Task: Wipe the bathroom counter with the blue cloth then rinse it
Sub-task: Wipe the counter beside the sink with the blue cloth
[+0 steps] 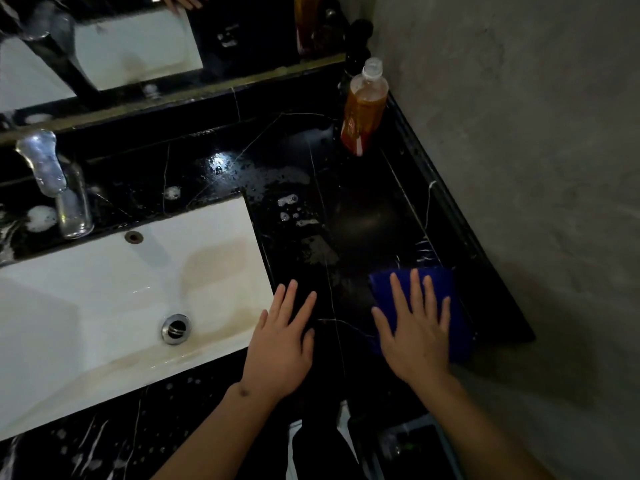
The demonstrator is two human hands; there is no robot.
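The blue cloth point(450, 299) lies flat on the black marble counter point(367, 216) near its front right corner. My right hand point(415, 334) presses down on the cloth with fingers spread. My left hand point(282, 344) rests flat on the bare counter just left of it, beside the sink's right rim, holding nothing. Water drops and wet smears shine on the counter farther back.
A white rectangular sink point(121, 299) with a metal drain point(176, 329) fills the left. A chrome tap point(52, 178) stands behind it. A bottle of orange liquid point(363, 109) stands at the back right corner by the grey wall point(519, 133). A mirror point(138, 46) runs along the back.
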